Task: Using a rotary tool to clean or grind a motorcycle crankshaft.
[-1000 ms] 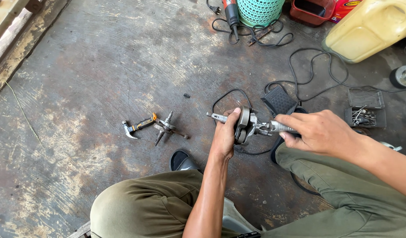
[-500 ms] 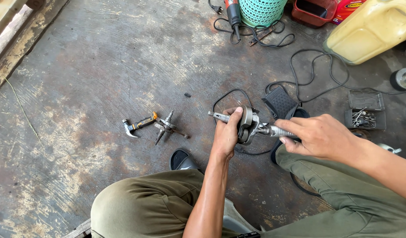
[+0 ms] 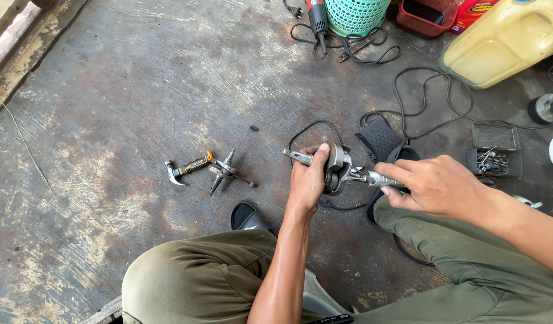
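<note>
Overhead, a worn grey concrete floor (image 3: 138, 90) is seen, with a pale yellow plastic jerrycan (image 3: 504, 42) at the upper right. Above the floor, before olive-trousered knees, a grimy steel crankshaft (image 3: 336, 169) with round webs and two stub shafts is held level. Its webbed middle is clasped by the left hand (image 3: 306, 180); its threaded right shaft is gripped by the right hand (image 3: 435, 186). Leftward, a small claw hammer with orange-and-black handle (image 3: 185, 169) is laid beside a second, smaller metal shaft assembly (image 3: 227, 171).

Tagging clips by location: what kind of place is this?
Probably an informal repair workshop, working on a bare concrete floor. Signs: a metal crankshaft held in both hands, a hammer beside a loose metal puller-like part, and a corded power tool.
</note>
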